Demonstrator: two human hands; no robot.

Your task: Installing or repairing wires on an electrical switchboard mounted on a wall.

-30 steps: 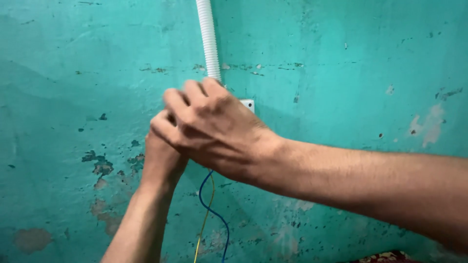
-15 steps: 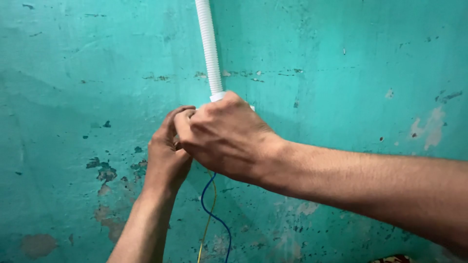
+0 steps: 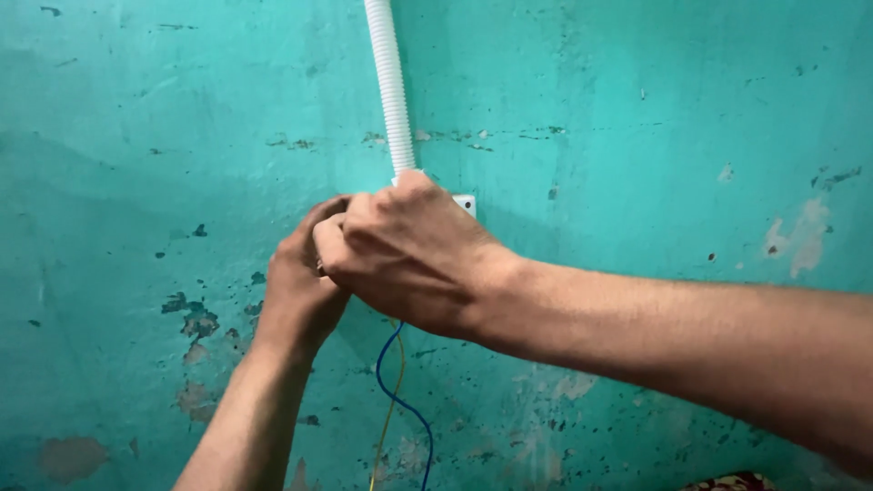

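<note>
Mostly hidden: small white plastic wall box point(image 3: 465, 204), only its upper right corner visible behind the right hand point(image 3: 409, 259). Right hand curled over the box, grip closed, contents not visible. Left hand point(image 3: 300, 286) pressed against it from below-left, grip state cannot tell. White corrugated conduit point(image 3: 389, 86) runs up the chipped teal wall point(image 3: 637, 136), cut off at frame top. Thin blue wire point(image 3: 400, 400) and yellow wire point(image 3: 393, 409) hang below.

so the ribbed conduit point(image 3: 389, 86) runs down the wall point(image 3: 637, 109) into a small box point(image 3: 465, 203). right hand point(image 3: 409, 255) sits in front of that box, left hand point(image 3: 300, 286) just left of it, touching. 2 wires point(image 3: 396, 400) hang below both hands.
</note>
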